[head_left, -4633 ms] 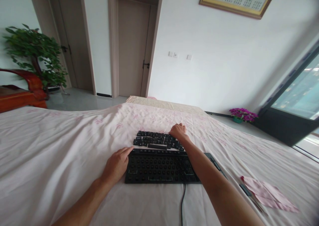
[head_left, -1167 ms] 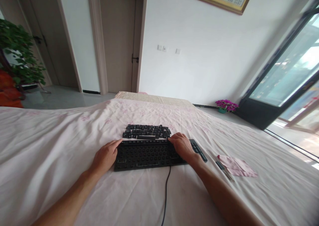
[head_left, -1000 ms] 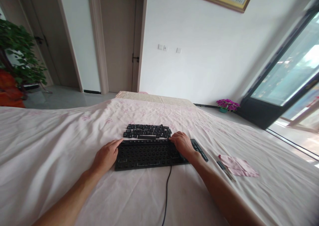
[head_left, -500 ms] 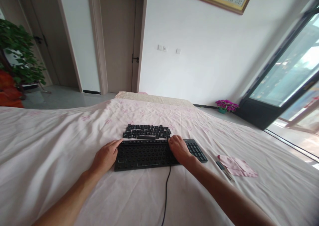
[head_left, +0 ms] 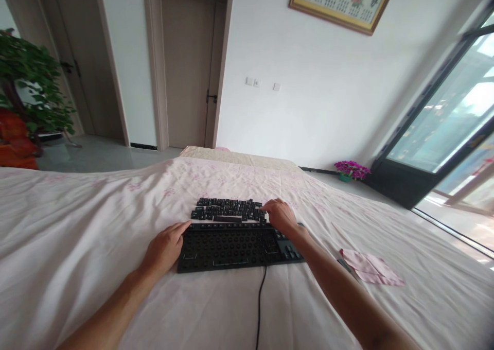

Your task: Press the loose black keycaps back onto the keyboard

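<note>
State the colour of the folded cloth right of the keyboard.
Pale pink cloth, clearest in the head view.

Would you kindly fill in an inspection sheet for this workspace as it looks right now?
Surface: pale pink floral bedsheet, wrinkled.
Job's things: black keyboard base with most keycaps off; loose black keycaps laid in rows behind it.
Clutter: pink cloth at right, dark slim tool beside it.
Hands: left hand rests at the keyboard's left edge; right hand reaches the keycaps, grip unclear.
Cables: black cord runs from the keyboard toward the camera.
Surroundings: wooden door, green plant, framed picture.
</note>
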### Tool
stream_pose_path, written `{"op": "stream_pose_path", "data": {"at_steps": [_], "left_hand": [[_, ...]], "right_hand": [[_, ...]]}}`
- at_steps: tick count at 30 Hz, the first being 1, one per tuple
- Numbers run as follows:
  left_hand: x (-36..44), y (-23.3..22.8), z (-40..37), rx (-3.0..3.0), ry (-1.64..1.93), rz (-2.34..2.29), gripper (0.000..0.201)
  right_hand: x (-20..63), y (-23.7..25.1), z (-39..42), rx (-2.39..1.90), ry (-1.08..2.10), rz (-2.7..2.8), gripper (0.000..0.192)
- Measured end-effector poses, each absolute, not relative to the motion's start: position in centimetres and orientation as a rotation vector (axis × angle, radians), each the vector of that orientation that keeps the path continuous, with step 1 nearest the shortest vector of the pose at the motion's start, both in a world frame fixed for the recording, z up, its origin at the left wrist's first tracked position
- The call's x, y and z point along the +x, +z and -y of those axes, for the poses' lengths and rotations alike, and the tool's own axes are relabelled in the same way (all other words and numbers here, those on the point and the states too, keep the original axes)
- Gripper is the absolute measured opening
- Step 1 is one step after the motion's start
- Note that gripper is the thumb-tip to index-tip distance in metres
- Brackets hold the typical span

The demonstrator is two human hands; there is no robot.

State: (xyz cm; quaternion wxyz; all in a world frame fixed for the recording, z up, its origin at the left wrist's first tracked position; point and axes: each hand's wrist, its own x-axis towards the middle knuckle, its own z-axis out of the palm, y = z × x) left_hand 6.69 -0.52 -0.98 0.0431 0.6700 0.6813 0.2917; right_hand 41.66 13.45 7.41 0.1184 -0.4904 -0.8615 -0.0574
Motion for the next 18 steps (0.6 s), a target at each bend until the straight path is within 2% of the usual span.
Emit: {"op": "stream_pose_path", "data": {"at_steps": [11, 18], "left_hand": [[6.7, -1.1, 0.4, 2.075, 0.869, -2.106, 0.052], [6.8, -0.7, 0.5, 2.067, 0.875, -2.098, 0.052]], "right_hand": [[37.2, 5.8, -21.8, -1.568, -0.122, 2.529, 0.043], [36.0, 5.3, -24.3, -1.703, -0.111, 2.565, 0.032]]}}
